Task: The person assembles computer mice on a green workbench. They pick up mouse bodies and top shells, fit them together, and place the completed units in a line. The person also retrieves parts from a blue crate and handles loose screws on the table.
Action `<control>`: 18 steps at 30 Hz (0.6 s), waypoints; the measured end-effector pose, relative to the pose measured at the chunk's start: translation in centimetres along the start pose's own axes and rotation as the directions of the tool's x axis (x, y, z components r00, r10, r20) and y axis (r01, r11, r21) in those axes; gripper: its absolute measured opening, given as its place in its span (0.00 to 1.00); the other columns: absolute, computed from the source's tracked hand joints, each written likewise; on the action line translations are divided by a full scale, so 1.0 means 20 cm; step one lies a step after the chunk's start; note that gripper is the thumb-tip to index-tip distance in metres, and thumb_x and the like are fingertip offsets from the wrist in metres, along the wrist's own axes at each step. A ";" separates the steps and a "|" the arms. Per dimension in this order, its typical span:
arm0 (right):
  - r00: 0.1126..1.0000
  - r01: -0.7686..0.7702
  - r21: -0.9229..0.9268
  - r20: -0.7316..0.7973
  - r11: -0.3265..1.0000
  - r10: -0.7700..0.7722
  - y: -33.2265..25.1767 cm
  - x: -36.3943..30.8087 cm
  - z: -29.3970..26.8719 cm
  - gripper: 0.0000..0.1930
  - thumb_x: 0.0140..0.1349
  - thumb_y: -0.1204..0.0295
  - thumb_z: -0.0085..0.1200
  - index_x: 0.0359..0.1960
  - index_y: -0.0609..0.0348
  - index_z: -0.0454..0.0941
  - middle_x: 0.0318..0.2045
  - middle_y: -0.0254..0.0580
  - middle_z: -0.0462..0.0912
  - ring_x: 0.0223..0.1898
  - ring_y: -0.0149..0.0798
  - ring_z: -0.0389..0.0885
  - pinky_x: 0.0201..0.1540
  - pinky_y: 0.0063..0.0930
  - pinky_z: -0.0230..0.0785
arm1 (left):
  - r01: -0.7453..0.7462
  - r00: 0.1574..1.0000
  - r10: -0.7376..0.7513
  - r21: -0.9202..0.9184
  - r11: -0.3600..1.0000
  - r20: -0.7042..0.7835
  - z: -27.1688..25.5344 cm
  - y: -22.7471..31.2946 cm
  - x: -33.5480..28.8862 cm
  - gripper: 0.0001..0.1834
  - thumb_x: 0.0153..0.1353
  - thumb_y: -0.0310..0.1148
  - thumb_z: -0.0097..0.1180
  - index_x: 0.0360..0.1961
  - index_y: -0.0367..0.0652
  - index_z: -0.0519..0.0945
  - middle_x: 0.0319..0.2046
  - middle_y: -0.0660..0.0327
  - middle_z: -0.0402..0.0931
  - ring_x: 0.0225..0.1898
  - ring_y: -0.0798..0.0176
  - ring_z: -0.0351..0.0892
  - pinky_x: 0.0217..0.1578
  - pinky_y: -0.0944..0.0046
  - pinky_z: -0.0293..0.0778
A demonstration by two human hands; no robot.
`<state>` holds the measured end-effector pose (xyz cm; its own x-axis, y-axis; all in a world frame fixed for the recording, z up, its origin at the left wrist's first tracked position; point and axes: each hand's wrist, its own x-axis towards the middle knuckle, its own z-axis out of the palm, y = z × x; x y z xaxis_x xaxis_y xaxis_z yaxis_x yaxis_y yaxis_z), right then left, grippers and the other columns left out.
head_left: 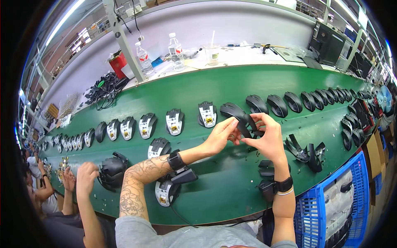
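Both my hands are raised over the green bench near its middle. Between them is a curved black plastic mouse shell part (245, 129). My left hand (223, 134) pinches its left side with thumb and fingers. My right hand (266, 136) grips its other side, thumb at the lower edge. Just behind the part sits a black computer mouse (231, 109), partly covered by it. To the left stands an opened mouse (207, 114) with a pale inner frame. Below my left forearm lie another opened mouse (159, 147) and one more (164, 192).
A long row of mice runs along the green bench (206, 165). Loose black shell pieces (308, 155) lie at my right, beside a blue crate (318, 206). A co-worker's hand (87, 171) is at the left near stacked black shells (112, 168). Bottles (175, 51) stand on the back shelf.
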<state>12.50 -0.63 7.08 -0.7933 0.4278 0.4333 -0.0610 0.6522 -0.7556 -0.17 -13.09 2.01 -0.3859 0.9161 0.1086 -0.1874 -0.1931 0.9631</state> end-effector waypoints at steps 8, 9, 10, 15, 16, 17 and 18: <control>0.999 0.022 0.126 -0.043 0.992 -0.017 -0.05 -0.02 0.08 0.26 0.33 0.80 0.67 0.40 0.64 0.74 0.33 0.40 0.78 0.32 0.33 0.78 0.36 0.25 0.74 | -0.153 0.982 0.140 -0.093 0.984 -0.130 0.03 0.00 -0.02 0.18 0.69 0.43 0.38 0.37 0.38 0.73 0.30 0.64 0.73 0.34 0.74 0.70 0.35 0.69 0.69; 0.998 0.007 0.138 -0.056 0.990 0.001 -0.04 -0.01 0.07 0.26 0.33 0.80 0.67 0.40 0.64 0.74 0.33 0.40 0.77 0.32 0.32 0.78 0.36 0.25 0.75 | -0.197 0.975 0.201 0.044 0.979 -0.094 0.06 0.05 -0.02 0.17 0.68 0.41 0.39 0.37 0.37 0.73 0.30 0.65 0.74 0.34 0.75 0.70 0.34 0.69 0.70; 0.998 -0.005 0.153 -0.067 0.988 0.016 -0.04 -0.01 0.07 0.26 0.33 0.80 0.67 0.40 0.64 0.74 0.33 0.40 0.77 0.32 0.32 0.77 0.36 0.24 0.75 | -0.252 0.965 0.262 0.236 0.939 -0.012 0.03 0.01 0.00 0.17 0.68 0.40 0.38 0.39 0.37 0.72 0.31 0.64 0.75 0.33 0.74 0.72 0.33 0.69 0.71; 1.000 -0.019 0.287 0.010 0.958 0.016 -0.02 -0.03 0.11 0.24 0.35 0.82 0.65 0.40 0.67 0.74 0.33 0.41 0.78 0.31 0.32 0.79 0.34 0.24 0.76 | 0.055 0.997 -0.059 -0.071 0.996 -0.050 0.02 0.01 -0.02 0.17 0.69 0.40 0.37 0.49 0.40 0.71 0.43 0.61 0.75 0.43 0.68 0.76 0.42 0.66 0.72; 0.999 -0.028 0.248 0.022 0.968 0.023 -0.02 -0.03 0.11 0.24 0.35 0.82 0.65 0.40 0.67 0.74 0.33 0.42 0.78 0.31 0.33 0.80 0.34 0.24 0.76 | 0.184 0.981 -0.191 -0.142 0.973 -0.044 0.02 0.00 -0.01 0.18 0.68 0.40 0.36 0.50 0.41 0.71 0.44 0.61 0.75 0.43 0.68 0.76 0.42 0.65 0.72; 0.999 -0.037 0.208 0.032 0.977 0.031 -0.03 -0.04 0.12 0.24 0.35 0.83 0.65 0.40 0.67 0.74 0.33 0.42 0.78 0.31 0.33 0.80 0.34 0.24 0.77 | 0.224 0.971 -0.233 -0.141 0.964 -0.048 0.02 0.00 0.00 0.18 0.68 0.40 0.36 0.50 0.42 0.72 0.44 0.62 0.75 0.43 0.67 0.76 0.41 0.65 0.72; 0.998 -0.045 0.167 0.041 0.985 0.039 -0.04 -0.04 0.13 0.24 0.36 0.83 0.64 0.40 0.67 0.74 0.33 0.43 0.78 0.30 0.34 0.80 0.34 0.25 0.77 | 0.265 0.960 -0.274 -0.140 0.954 -0.050 0.01 0.01 0.01 0.18 0.68 0.40 0.36 0.51 0.43 0.72 0.44 0.62 0.75 0.43 0.67 0.76 0.40 0.65 0.72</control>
<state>11.70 -3.08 6.03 -0.8189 0.4270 0.3834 -0.1258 0.5183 -0.8459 -0.09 -12.92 2.36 -0.3647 0.9151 -0.1722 -0.4073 0.0095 0.9132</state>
